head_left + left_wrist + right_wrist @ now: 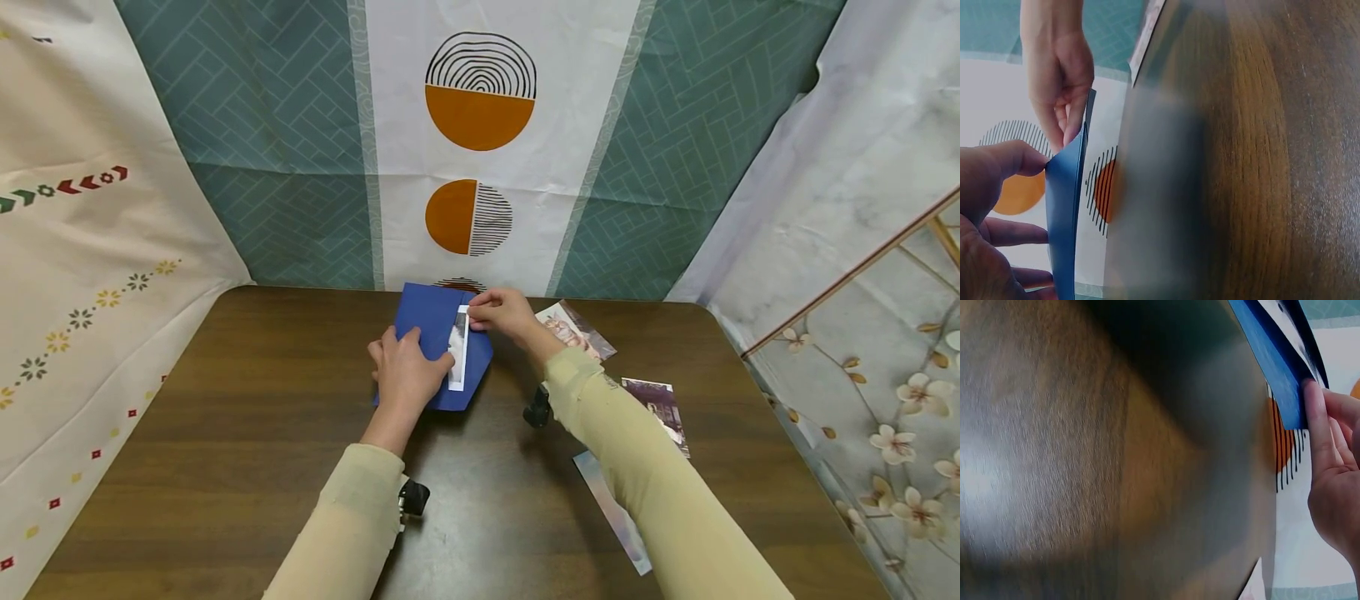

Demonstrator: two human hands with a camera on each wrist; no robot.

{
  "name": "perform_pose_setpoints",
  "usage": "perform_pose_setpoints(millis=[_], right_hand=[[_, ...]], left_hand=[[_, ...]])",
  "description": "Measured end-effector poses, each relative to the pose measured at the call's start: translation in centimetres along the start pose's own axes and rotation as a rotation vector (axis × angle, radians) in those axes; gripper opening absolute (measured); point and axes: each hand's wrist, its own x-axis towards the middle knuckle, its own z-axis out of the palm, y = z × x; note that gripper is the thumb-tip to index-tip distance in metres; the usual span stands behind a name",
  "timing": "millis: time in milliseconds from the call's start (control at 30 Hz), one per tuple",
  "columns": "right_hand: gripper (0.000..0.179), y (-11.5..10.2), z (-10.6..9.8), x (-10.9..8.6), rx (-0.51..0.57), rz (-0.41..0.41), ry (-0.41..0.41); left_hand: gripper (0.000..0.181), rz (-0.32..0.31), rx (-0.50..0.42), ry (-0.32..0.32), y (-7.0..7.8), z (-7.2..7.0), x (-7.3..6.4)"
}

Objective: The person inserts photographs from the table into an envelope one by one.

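A blue envelope (pixel 427 321) is at the far middle of the table, its pointed flap turned to the right. A photo with a white border (pixel 458 354) lies partly inside its opening, one strip showing. My left hand (pixel 408 367) grips the envelope from the left, thumb by the opening and fingers spread over its face. At the strip's upper end, my right hand (pixel 498 315) pinches the photo between thumb and fingers. In the right wrist view the photo's white edge (pixel 1285 328) shows between the envelope's blue layers (pixel 1272 362). The photo's inner part is hidden.
Right of the envelope lies a photo in a clear sleeve (pixel 573 329), partly behind my right wrist. A dark purple photo (pixel 660 408) and a pale blue-pink card (pixel 615 517) lie by the right forearm. Patterned cloth (pixel 480 167) hangs behind the brown table (pixel 247 400).
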Motion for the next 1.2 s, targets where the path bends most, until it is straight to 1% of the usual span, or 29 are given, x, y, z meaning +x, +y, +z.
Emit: perform_pose_setpoints(millis=[300,567,700,967,1200], right_hand=[[0.014,-0.2,1.2,-0.1,0.068,0.013,0.05],[0.014,-0.5,1.9,-0.3,0.091,0.012,0.068],[0.012,-0.5,1.7,-0.2,0.121,0.021,0.057],[0.009,-0.5,1.1,-0.3,0.164,0.012,0.023],[0.009,-0.5,1.3,-0.4,0.168,0.034,0.016]], left_hand=[[0.069,0.009,-0.022,0.016,0.2,-0.1,-0.2],[0.07,0.008,-0.024,0.016,0.1,0.1,-0.2],[0.07,0.006,-0.027,0.018,0.0,0.1,-0.2],[0.071,-0.004,-0.021,0.015,-0.2,0.0,-0.1],[0.071,0.001,-0.016,0.022,-0.1,0.1,-0.1]])
